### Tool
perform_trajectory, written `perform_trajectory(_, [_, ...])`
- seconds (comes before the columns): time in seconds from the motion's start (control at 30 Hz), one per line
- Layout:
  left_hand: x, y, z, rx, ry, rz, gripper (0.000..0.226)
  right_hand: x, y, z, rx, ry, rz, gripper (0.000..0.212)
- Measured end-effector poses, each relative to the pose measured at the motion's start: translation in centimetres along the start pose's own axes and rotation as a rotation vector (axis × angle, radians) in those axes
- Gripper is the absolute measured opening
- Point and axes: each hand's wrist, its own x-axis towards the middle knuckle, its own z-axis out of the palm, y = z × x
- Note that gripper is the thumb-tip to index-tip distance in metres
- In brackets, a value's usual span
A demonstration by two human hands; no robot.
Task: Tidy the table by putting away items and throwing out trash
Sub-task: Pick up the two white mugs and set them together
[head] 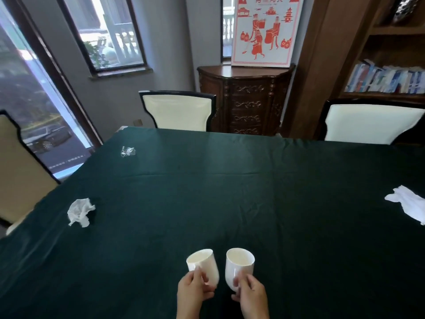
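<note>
Cups are the items in hand. Head view, the only one supplied: you hold two white cups low and centre, above the near part of the table, which is covered in dark green cloth. Your left hand has its fingers curled closed around the lower body of the left cup, which tilts away from you. Your right hand has its fingers wrapped closed around the lower body of the right cup, closer to upright. The two cups sit just beside each other; whether they touch cannot be told. Both appear empty.

Handling, as a judgement: the cups look like glazed ceramic, so expect them stiff, smooth, fairly light and breakable if knocked together. Grip around the body, as now, and keep the rims apart.

Trash remaining on the cloth: a crumpled tissue at the left, a clear plastic wrapper at the far left, and a white crumpled cloth or tissue at the right edge. All three look soft and light; a pinch anywhere should do.
</note>
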Motion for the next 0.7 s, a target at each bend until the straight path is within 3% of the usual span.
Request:
perform_trajectory(0.17, [-2.1, 1.4, -2.1, 0.065, 0.059, 0.05, 0.046, -0.8, -1.6, 0.0, -0.077, -0.037, -0.053, 0.049])
perform_trajectory(0.4, [-6.2, 6.9, -6.9, -0.069, 0.128, 0.225, 0.045, -6.1, -7.2, 2.5, 0.001, -0.098, -0.17, 0.052])
perform_trajectory(0.7, [-13.9, 12.3, -19.3, -0.263, 0.204, 0.491, 0.05, -19.0, -13.0, 8.7, 0.03, -0.248, -0.445, 0.046])
